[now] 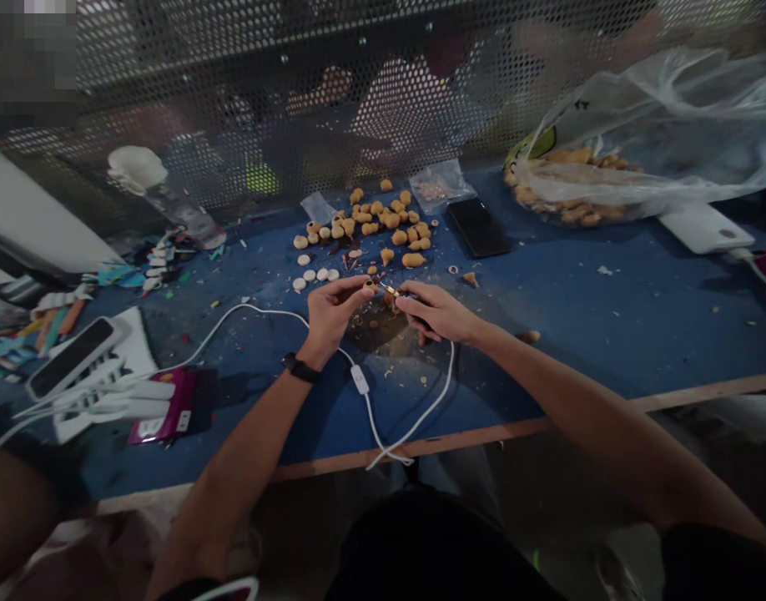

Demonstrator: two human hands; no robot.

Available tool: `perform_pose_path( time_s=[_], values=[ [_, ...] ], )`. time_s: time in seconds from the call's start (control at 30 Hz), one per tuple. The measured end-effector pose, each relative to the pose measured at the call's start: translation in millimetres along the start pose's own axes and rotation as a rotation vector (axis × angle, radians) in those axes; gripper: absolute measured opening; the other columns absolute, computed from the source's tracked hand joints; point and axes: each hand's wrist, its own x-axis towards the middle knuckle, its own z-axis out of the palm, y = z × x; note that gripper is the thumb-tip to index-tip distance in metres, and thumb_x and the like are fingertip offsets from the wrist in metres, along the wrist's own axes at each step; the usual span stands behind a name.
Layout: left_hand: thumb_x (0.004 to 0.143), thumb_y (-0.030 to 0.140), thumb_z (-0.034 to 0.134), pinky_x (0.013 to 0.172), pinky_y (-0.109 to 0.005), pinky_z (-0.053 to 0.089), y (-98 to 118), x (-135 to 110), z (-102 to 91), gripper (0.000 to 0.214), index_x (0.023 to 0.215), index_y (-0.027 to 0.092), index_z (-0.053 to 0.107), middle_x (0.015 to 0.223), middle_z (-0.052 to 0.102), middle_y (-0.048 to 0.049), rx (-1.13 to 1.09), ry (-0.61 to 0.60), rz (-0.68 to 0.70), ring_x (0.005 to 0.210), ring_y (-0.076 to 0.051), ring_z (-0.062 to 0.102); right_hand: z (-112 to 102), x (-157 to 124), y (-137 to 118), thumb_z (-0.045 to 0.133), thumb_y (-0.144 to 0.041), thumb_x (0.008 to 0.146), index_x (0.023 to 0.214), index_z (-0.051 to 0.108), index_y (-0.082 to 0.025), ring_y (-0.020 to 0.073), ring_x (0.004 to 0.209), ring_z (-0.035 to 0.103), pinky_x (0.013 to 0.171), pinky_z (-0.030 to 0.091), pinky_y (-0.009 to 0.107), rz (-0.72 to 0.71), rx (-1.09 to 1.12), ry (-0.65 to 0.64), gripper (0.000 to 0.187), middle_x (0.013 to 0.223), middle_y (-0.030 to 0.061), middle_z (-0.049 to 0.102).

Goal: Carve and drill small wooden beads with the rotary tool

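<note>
My left hand (pixel 330 315), with a dark band at the wrist, pinches a small tan gourd (pixel 369 285) that has a dark round opening. Facing it, my right hand (pixel 442 313) grips a slim soldering-iron-like pen (pixel 389 290) with a brass-coloured collar. The pen's metal tip points at the gourd's opening; whether they touch I cannot tell. A white cord (pixel 446 386) with an inline switch (pixel 360 379) loops below the hands. Beyond them lies a cluster of small tan gourds (pixel 392 220), several with openings cut in them. Pale round discs (pixel 322 274) sit to their left.
A black phone (pixel 478 227) and a small clear bag (pixel 442 185) lie behind the hands. At right stands a large plastic bag (pixel 583 188) of gourds beside a white device (pixel 705 227). Power strips (pixel 163 405) and plugs occupy the left; a perforated metal panel (pixel 308 108) closes the back.
</note>
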Motion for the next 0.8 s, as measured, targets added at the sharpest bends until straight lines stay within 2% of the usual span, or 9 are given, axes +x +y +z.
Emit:
perform_pose_path(
  time_s=[0.4,0.8],
  values=[
    [0.063,0.047,0.097,0.086,-0.037,0.065,-0.1,0.3,0.2,0.042,0.093,0.020,0.086,0.098,0.084,-0.0089,0.019,0.009,-0.016,0.084,-0.021,0.080,-0.2,-0.1,2.2,0.051,-0.047,0.107,0.098,0.052,-0.024,0.0061,0.031,0.039,0.048,0.058,0.024,-0.008,-0.014,-0.004,0.025,0.050,-0.0132,0.046],
    [0.066,0.044,0.096,0.087,-0.036,0.065,-1.5,-0.1,0.0,0.037,0.094,0.022,0.085,0.097,0.085,-0.0077,0.003,0.010,-0.019,0.084,-0.020,0.080,0.0,-0.1,1.4,0.053,-0.048,0.106,0.098,0.052,-0.024,0.0061,0.031,0.039,0.048,0.057,0.022,-0.009,-0.011,-0.005,0.026,0.049,-0.0132,0.046]
  ],
)
